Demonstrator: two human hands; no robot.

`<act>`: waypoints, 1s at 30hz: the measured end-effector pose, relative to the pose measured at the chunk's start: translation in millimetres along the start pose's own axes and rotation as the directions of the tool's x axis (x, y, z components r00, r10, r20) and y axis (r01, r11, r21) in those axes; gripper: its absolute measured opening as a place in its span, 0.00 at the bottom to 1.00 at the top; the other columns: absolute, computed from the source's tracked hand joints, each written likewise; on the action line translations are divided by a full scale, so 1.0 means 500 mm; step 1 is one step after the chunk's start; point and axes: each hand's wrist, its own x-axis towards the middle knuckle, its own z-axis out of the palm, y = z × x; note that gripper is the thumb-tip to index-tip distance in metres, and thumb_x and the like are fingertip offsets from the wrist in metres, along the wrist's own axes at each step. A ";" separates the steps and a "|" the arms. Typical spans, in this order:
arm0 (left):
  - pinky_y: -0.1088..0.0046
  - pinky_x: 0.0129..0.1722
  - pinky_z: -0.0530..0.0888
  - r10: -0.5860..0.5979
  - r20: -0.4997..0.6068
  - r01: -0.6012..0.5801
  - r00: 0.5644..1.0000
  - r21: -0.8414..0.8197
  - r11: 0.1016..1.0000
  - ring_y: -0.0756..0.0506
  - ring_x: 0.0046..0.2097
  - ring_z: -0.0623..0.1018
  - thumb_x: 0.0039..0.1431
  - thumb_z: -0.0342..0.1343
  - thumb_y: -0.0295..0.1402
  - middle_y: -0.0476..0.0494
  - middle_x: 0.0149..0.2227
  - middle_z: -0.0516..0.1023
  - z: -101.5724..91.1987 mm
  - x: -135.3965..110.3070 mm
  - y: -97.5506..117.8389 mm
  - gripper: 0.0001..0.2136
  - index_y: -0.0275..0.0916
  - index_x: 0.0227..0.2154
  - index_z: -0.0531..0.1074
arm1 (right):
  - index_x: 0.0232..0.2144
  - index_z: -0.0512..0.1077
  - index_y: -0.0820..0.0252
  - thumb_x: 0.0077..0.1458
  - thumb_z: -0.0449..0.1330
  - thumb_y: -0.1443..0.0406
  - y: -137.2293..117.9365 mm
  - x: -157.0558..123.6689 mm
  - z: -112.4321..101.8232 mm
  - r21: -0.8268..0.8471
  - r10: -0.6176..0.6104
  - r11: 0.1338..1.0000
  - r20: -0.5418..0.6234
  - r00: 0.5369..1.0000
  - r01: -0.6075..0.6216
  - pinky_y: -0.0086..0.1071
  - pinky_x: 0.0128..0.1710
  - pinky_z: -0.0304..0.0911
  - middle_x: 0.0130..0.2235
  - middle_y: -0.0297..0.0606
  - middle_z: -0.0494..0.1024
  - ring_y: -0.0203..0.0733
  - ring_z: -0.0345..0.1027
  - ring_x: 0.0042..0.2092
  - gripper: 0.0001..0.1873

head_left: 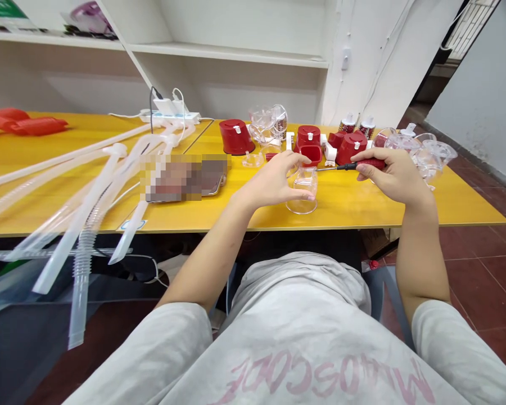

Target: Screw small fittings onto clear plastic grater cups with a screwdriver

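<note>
From where I stand, the person in the pale shirt (pixel 303 315) sits close to the front edge of the yellow table (pixel 349 209). Near that edge is a clear cup (pixel 303 184), wide end down, on the table or just above it; I can't tell which. The left hand (pixel 274 181) curls around it, with thumb and fingers spread apart, and I can't tell if they press on it. The right hand (pixel 398 174) pinches the red handle of a screwdriver (pixel 348 166), and its thin tip points at the cup's upper part. I can't tell if the tip touches. My guess is that this is the lining-up step, before any turning. The next move seems to need a still cup and a straight, gentle push, because the tip could slip on smooth plastic. Off to the left, bendy clear tubes (pixel 93 211) hang over the front edge, and a phone (pixel 214 179) lies beside them. Farther in, red pots (pixel 236 138) stand in a row toward the back edge, and more clear parts (pixel 432 154) sit in a heap by the right end. A white power strip (pixel 189 118) is at the back edge, under white shelves (pixel 231 54).
</note>
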 end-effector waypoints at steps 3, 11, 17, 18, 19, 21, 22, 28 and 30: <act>0.37 0.79 0.79 0.007 0.009 -0.007 1.000 0.031 0.999 0.22 0.69 0.84 0.56 0.87 0.62 0.34 0.65 0.85 0.002 0.001 0.001 0.39 0.45 0.63 0.88 | 0.53 0.94 0.52 0.73 0.78 0.44 0.003 0.003 -0.002 -0.003 0.030 1.000 0.054 0.998 -0.030 0.51 0.45 0.88 0.32 0.40 0.90 0.58 0.92 0.37 0.21; 0.38 0.79 0.80 0.020 0.006 -0.020 1.000 0.039 0.999 0.21 0.69 0.84 0.56 0.87 0.64 0.33 0.66 0.85 0.004 0.002 -0.002 0.39 0.45 0.62 0.89 | 0.45 0.90 0.54 0.70 0.80 0.35 0.015 0.001 -0.003 0.049 0.171 0.982 0.189 0.967 -0.183 0.42 0.21 0.72 0.41 0.46 0.94 0.42 0.74 0.22 0.30; 0.38 0.78 0.80 0.031 -0.002 -0.031 1.000 0.035 0.999 0.22 0.68 0.85 0.57 0.86 0.65 0.33 0.65 0.86 0.005 0.003 -0.002 0.38 0.45 0.61 0.88 | 0.44 0.90 0.53 0.71 0.79 0.40 0.008 0.001 -0.003 0.015 0.182 0.982 0.184 0.966 -0.188 0.39 0.19 0.65 0.37 0.43 0.91 0.41 0.70 0.21 0.24; 0.37 0.77 0.81 0.030 0.001 -0.030 1.000 0.036 0.999 0.21 0.68 0.85 0.58 0.86 0.65 0.33 0.65 0.87 0.005 0.003 -0.002 0.38 0.45 0.61 0.88 | 0.47 0.92 0.53 0.71 0.79 0.41 0.008 0.001 -0.005 0.001 0.168 0.985 0.171 0.971 -0.171 0.40 0.20 0.67 0.38 0.42 0.91 0.42 0.71 0.23 0.23; 0.37 0.77 0.81 0.031 0.005 -0.031 1.000 0.036 0.999 0.21 0.68 0.85 0.58 0.85 0.65 0.33 0.65 0.87 0.005 0.003 -0.003 0.37 0.46 0.60 0.88 | 0.50 0.93 0.52 0.70 0.79 0.43 0.009 0.001 -0.005 -0.021 0.143 0.990 0.153 0.978 -0.141 0.41 0.23 0.70 0.38 0.42 0.91 0.44 0.74 0.25 0.22; 0.36 0.77 0.81 0.033 0.010 -0.033 0.999 0.036 0.999 0.20 0.69 0.85 0.58 0.85 0.65 0.33 0.64 0.88 0.006 0.003 -0.004 0.37 0.46 0.60 0.87 | 0.53 0.94 0.52 0.69 0.79 0.48 0.010 0.001 -0.006 -0.078 0.069 0.995 0.114 0.991 -0.061 0.47 0.33 0.80 0.40 0.43 0.91 0.51 0.82 0.33 0.20; 0.36 0.77 0.81 0.033 0.008 -0.033 0.999 0.035 0.999 0.20 0.69 0.85 0.58 0.85 0.65 0.33 0.64 0.88 0.006 0.003 -0.004 0.37 0.46 0.60 0.87 | 0.53 0.95 0.51 0.68 0.79 0.50 0.010 0.001 -0.005 -0.105 0.028 0.994 0.095 0.995 -0.018 0.51 0.41 0.84 0.42 0.44 0.93 0.55 0.85 0.38 0.18; 0.37 0.76 0.81 0.025 0.008 -0.025 1.000 0.037 0.999 0.20 0.69 0.84 0.58 0.84 0.66 0.32 0.64 0.88 0.006 0.002 -0.003 0.38 0.45 0.60 0.86 | 0.52 0.95 0.49 0.69 0.77 0.54 0.004 -0.005 -0.002 -0.149 -0.084 0.985 0.043 0.996 0.089 0.59 0.62 0.84 0.52 0.45 0.97 0.64 0.91 0.53 0.14; 0.37 0.77 0.80 0.021 0.011 -0.022 1.000 0.042 0.999 0.20 0.70 0.84 0.58 0.84 0.66 0.32 0.64 0.88 0.005 0.002 -0.002 0.38 0.45 0.61 0.86 | 0.52 0.95 0.49 0.70 0.76 0.53 -0.001 -0.005 -0.005 -0.170 -0.059 0.983 0.069 0.996 0.070 0.56 0.55 0.84 0.48 0.44 0.96 0.60 0.89 0.47 0.15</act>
